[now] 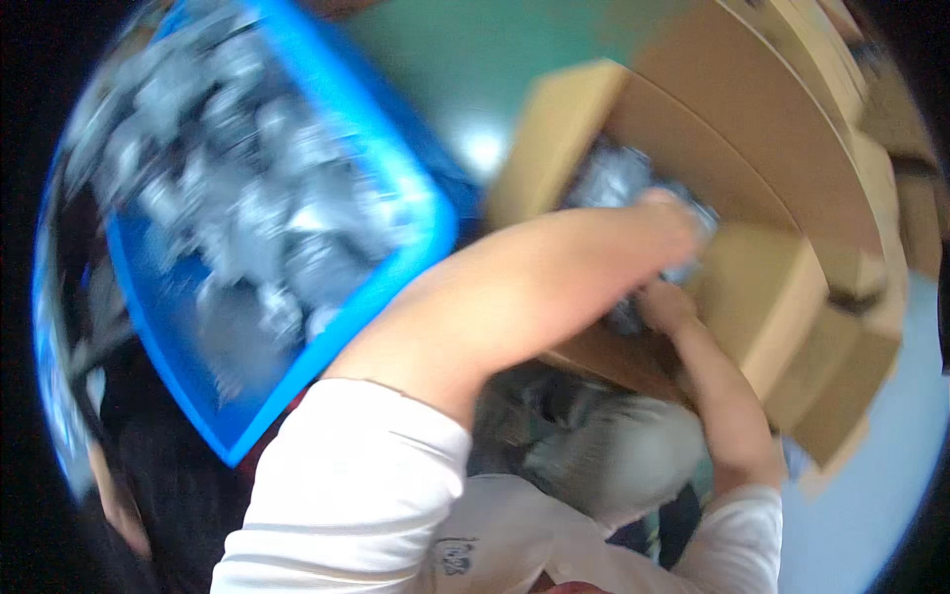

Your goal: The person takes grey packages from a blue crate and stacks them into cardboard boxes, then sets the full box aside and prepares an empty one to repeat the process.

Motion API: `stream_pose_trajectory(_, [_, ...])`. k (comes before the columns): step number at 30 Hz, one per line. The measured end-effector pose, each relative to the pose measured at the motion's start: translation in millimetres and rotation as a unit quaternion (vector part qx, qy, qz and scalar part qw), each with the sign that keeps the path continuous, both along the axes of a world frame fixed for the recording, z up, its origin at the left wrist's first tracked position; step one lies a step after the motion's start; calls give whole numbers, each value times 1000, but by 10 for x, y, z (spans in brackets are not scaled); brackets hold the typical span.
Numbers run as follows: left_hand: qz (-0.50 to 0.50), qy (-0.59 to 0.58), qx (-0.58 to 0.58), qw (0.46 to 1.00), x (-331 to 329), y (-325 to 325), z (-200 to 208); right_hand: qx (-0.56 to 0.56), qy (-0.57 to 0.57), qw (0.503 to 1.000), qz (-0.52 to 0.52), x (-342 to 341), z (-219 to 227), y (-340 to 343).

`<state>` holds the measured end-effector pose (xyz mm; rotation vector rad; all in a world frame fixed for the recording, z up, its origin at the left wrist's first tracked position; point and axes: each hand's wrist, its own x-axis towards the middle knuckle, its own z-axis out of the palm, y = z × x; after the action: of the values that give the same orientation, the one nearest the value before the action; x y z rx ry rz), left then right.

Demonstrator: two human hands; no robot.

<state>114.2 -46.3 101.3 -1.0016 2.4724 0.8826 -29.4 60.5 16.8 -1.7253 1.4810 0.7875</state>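
Both of my arms reach into an open cardboard box [737, 272] on the right. Inside it lie shiny, clear-plastic-wrapped grey packets [609, 180], blurred by motion. My left hand [675, 223] is over the packets, its fingers smeared and partly hidden. Close below it, my right hand [666, 305] is against the packets near the box's near side, fingers also unclear. Whether either hand grips a packet cannot be made out. To the left stands a blue plastic bin [427, 220] holding many similar grey plastic-wrapped packets [247, 188].
More cardboard boxes [841, 381] stand along the right. A green floor [485, 49] shows beyond the bin and box. My bent knee [633, 450] is just below the box. Another person's arm [119, 505] appears at the lower left edge.
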Motion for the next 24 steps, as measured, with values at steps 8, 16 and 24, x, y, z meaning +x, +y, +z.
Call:
stream_pose_trajectory(8, [152, 145, -122, 970, 1644, 627, 2346, -17, -276, 953, -125, 173, 932, -286])
stream_pose_trajectory(16, [555, -375, -343, 659, 5810, 2507, 826, -28, -356, 901, -245, 816, 2462, 233])
stream_pose_trajectory(24, [681, -346, -80, 641, 5610, 2597, 825, -119, -343, 914, -180, 1008, 2583, 601])
